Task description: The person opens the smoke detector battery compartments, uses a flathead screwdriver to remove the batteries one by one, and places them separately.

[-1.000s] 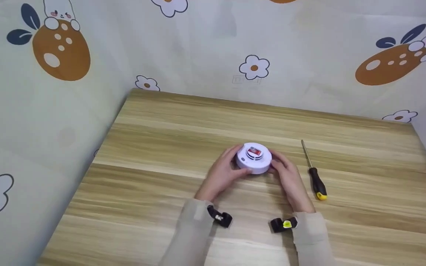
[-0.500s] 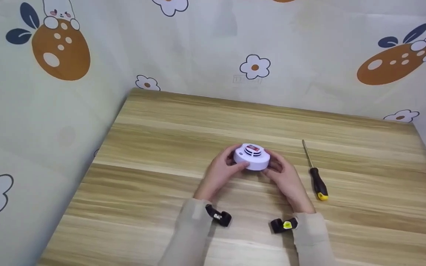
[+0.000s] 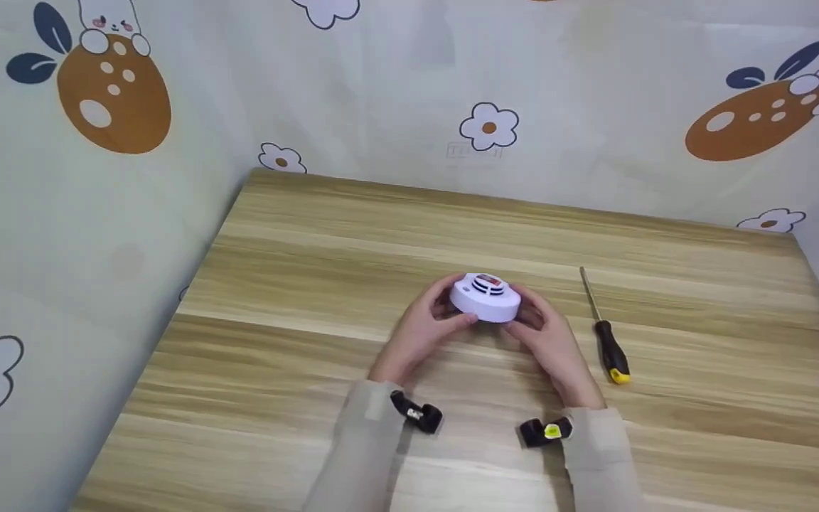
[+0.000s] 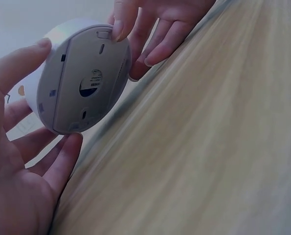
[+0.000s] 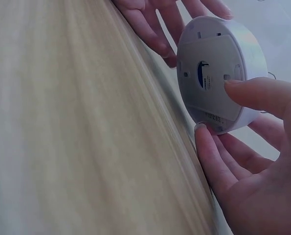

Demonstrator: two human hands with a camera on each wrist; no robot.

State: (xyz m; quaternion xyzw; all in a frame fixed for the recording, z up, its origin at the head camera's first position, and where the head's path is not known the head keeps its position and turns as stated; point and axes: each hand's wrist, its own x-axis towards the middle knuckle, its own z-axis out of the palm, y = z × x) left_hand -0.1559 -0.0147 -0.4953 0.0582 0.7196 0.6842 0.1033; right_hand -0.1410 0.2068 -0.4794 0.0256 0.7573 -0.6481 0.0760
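A round white smoke detector (image 3: 486,302) is held up between both hands over the table, its vented dome and red label facing up and away. My left hand (image 3: 425,326) grips its left side, thumb on the near rim and fingers round the edge. On the other side my right hand (image 3: 550,340) holds the rim, fingers behind it. Both wrist views show the flat underside of the smoke detector (image 4: 86,81), with slots and a round hole over a printed label. In the right wrist view the right thumb (image 5: 262,94) presses on the back of the smoke detector (image 5: 211,68).
To the right of the hands a screwdriver (image 3: 610,348) with a black and yellow handle lies on the wood-grain table (image 3: 296,284), tip pointing away. Patterned curtain walls (image 3: 381,92) stand along the table's back and sides. A small black camera sits on each wrist.
Both hands have tilted the smoke detector, so its dome now faces further away and more of its near side wall shows. The right thumb has moved lower along its edge. The screwdriver has stayed put.
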